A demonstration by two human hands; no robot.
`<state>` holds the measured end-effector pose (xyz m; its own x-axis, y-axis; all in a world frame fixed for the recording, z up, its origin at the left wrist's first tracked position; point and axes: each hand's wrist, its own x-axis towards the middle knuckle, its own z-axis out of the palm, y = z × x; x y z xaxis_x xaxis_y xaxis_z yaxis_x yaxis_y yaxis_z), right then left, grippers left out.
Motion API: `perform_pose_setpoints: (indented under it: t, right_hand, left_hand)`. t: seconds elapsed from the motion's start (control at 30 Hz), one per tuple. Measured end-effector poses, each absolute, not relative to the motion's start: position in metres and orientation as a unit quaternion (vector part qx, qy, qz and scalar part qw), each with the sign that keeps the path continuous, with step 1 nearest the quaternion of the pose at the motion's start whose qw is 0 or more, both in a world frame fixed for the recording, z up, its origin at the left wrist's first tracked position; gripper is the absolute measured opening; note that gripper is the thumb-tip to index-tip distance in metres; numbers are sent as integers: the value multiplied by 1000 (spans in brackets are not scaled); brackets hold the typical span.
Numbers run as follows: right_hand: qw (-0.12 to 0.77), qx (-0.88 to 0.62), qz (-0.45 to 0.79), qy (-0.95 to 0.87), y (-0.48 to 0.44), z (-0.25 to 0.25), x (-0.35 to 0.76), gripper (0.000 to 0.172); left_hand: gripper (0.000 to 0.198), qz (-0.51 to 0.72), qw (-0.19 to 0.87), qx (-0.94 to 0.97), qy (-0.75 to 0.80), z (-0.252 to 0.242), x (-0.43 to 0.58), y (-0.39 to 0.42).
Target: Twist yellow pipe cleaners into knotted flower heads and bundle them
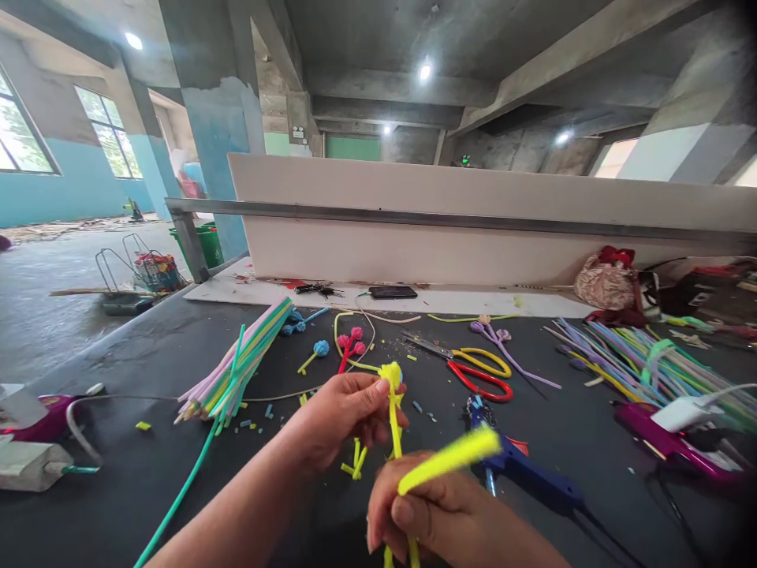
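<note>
My left hand [343,418] is closed in a pinch on the curled top of a yellow pipe cleaner [393,410], held upright above the dark table. My right hand [434,513] is closed lower down on the same yellow pipe cleaner, and a loose yellow end [453,456] sticks out to the right from my fingers. Small yellow offcuts [356,461] lie on the table just under my left hand. A blue glue gun [520,465] lies right of my hands.
A bundle of pastel pipe cleaners [236,371] lies at left, another bundle [639,359] at right. Red and yellow scissors [473,367], finished pipe-cleaner flowers [350,345], a phone [393,292], a pink glue gun [674,442], a bag [606,284] and a white partition [473,221] are beyond.
</note>
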<state>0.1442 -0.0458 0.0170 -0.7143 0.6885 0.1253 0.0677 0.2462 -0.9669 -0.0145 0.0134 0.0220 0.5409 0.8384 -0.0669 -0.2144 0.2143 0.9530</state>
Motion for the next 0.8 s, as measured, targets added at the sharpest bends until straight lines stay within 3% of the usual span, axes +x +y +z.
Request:
perform_pose_setpoints:
  t: [0.17, 0.37, 0.43, 0.63, 0.8]
  right_hand:
    - [284, -228, 701, -613, -52, 8, 132, 49]
    - [297, -289, 613, -672, -71, 37, 150, 37]
    - [346, -289, 599, -662, -72, 43, 161, 33]
    - [396, -278, 733, -478, -68, 44, 164, 24]
    - [378, -325, 772, -395, -76, 31, 143, 49]
  left_hand:
    - [18, 435, 814, 347, 164, 26, -12, 8]
    - [27, 485, 837, 245, 69, 42, -39, 12]
    - [31, 487, 838, 244, 43, 44, -48, 15]
    - [17, 469, 831, 291, 71, 41, -56, 19]
    - [14, 498, 775, 360, 147, 38, -55, 18]
